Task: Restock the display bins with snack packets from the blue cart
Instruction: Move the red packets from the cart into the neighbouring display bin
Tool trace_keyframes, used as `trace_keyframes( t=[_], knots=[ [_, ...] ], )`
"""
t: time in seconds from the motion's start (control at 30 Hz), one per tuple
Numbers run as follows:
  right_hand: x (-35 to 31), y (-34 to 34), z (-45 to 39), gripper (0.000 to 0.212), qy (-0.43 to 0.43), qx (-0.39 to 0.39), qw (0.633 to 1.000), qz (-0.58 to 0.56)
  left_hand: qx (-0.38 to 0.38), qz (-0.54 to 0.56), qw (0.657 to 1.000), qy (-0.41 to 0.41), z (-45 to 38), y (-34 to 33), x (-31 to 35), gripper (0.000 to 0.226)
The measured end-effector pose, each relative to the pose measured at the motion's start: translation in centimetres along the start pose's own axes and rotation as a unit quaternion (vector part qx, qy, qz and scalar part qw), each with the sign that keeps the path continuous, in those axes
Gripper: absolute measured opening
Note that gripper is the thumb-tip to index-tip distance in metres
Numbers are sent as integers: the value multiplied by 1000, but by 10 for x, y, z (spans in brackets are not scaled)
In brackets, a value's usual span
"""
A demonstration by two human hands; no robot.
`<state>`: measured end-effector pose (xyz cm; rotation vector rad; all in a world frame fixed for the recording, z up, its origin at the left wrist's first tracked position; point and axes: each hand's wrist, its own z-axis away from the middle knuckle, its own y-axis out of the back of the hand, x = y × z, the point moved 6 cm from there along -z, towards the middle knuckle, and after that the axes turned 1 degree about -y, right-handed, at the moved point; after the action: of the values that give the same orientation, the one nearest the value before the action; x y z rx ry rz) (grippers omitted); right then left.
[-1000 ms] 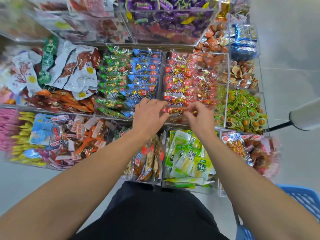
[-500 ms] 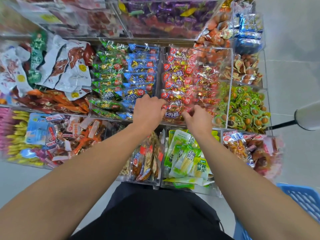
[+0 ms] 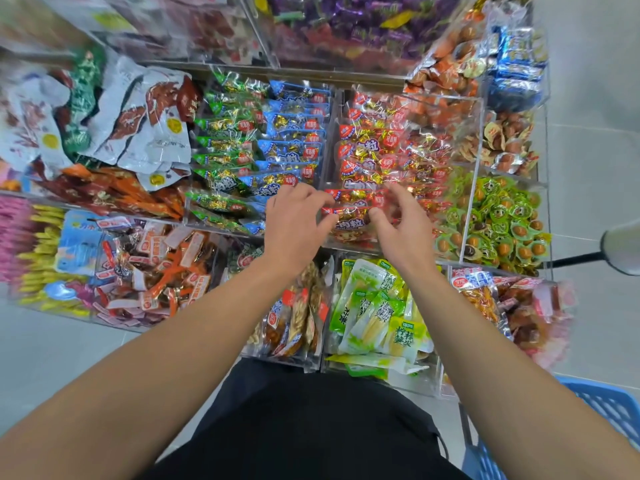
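**Two hands at the red packet bin**

Two bare hands meet over one clear display bin [image 3: 479, 140] packed with red snack packets. Left hand [image 3: 294, 223] lies palm down at the bin's near left corner, its fingers curled, their tips on the left end of the nearest red packet [image 3: 351, 216]. Right hand [image 3: 403, 220] comes in from the other side, fingers spread and bent, thumb and forefinger closing on the packet's right end. Whether either hand truly pinches the wrapper or only touches it cannot be told.

Between the two sets of fingertips the packet lies flat on top of the row, at the front of the bin. Just beyond the fingers, more red packets [image 3: 370, 147] run back in overlapping rows. Left of the left knuckles stands a bin of blue packets [image 3: 294, 133] and green packets [image 3: 225, 133]. Right of the right fingers sits a bin of green-wrapped eggs [image 3: 498, 216]. Beneath the wrists lie pale green packets [image 3: 374, 306]. At the lower right corner, well apart from both hands, shows the blue cart [image 3: 609, 410].
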<state>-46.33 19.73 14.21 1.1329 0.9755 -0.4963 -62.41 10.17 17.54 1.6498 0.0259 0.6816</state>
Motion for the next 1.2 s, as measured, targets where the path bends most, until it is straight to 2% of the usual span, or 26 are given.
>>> trace_keyframes(
  t=[0.1, 0.2, 0.37, 0.6, 0.77, 0.93, 1.03, 1.2],
  knots=[
    [-5, -4, -5, 44, 15, -30, 999, 20, -1, 1, 1000, -5, 2, 1, -2, 27],
    [4, -1, -8, 47, -20, -63, 997, 25, -18, -8, 1000, 1, 1, -3, 2, 28],
    [10, 13, 0, 53, -40, -7, 999, 14, -6, 12, 1000, -1, 1, 2, 5, 29],
    [2, 18, 13, 57, -51, 8, 998, 22, -19, 17, 1000, -7, 14, 12, 3, 38],
    [0, 28, 35, 66, -71, 35, 997, 17, -10, 72, 997, 13, 37, 24, 5, 41],
    [-3, 30, 83, 66, -91, 61, 994, 3, -6, 165, 985, 55, 76, 33, -2, 42],
    [1, 20, 122, 61, -129, 53, 990, -36, -40, 227, 967, 111, 102, 24, -14, 38],
    [19, -8, 207, 55, -200, 33, 977, -65, -191, 229, 945, 130, 150, -6, -30, 38]
  ],
)
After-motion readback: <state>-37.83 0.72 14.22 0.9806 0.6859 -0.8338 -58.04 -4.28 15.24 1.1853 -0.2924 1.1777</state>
